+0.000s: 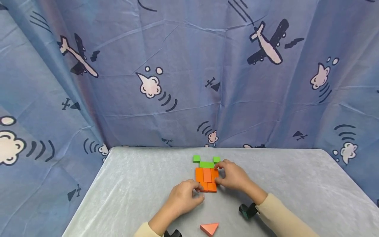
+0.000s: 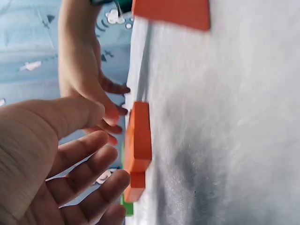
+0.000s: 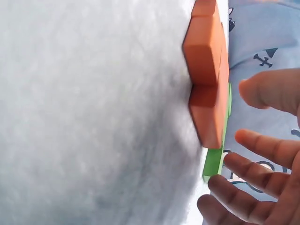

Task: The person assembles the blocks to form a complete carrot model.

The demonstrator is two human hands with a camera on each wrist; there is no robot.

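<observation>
Flat on the table lies a figure of blocks. Three upright orange blocks (image 1: 207, 175) stand side by side, with two smaller orange blocks (image 1: 212, 188) against their near edge. A green bar (image 1: 206, 164) meets their far edge, and a small green block (image 1: 196, 159) sits off each far corner. My left hand (image 1: 184, 196) hovers by the figure's near left corner, fingers loosely bent, holding nothing. At the right side is my right hand (image 1: 235, 176), thumb and fingers spread beside the rightmost orange block. In the right wrist view its fingertips (image 3: 216, 183) look close to the green bar; contact is unclear.
A salmon-coloured triangular block (image 1: 210, 228) lies apart at the table's near side, between the forearms. Pale cloth covers the table (image 1: 133, 184). A blue patterned curtain (image 1: 183, 82) hangs behind it. Dark wrist cameras (image 1: 248, 210) sit on both wrists.
</observation>
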